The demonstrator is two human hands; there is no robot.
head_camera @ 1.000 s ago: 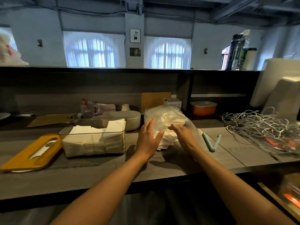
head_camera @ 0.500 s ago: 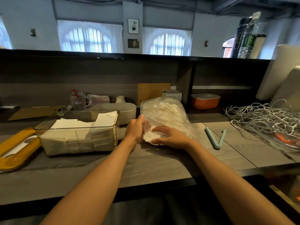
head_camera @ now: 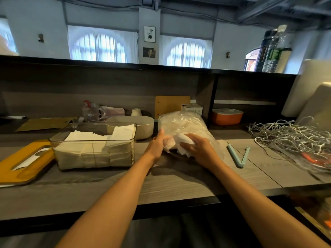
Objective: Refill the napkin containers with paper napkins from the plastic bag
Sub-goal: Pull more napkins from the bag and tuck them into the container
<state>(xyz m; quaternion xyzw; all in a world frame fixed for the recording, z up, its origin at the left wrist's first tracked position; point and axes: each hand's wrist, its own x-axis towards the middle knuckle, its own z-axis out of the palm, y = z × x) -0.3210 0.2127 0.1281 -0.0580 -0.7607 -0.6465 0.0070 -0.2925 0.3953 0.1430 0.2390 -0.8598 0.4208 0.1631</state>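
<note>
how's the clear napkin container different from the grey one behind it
The clear napkin container is see-through with straight walls; the grey container is opaque with rounded corners. The clear one stands open, its stacked white napkins showing; the grey one's contents can't be seen. The clear one sits nearer the counter's front edge, the grey one farther back, beside the plastic bag. Both are oblong and rest on the counter.

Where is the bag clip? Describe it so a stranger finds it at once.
Start at the grey counter and go to the napkin bag under the hands. To the right of it, before the tangle of white cables, lies the clip. It is pale blue and thin, and lies open in a V.
</note>
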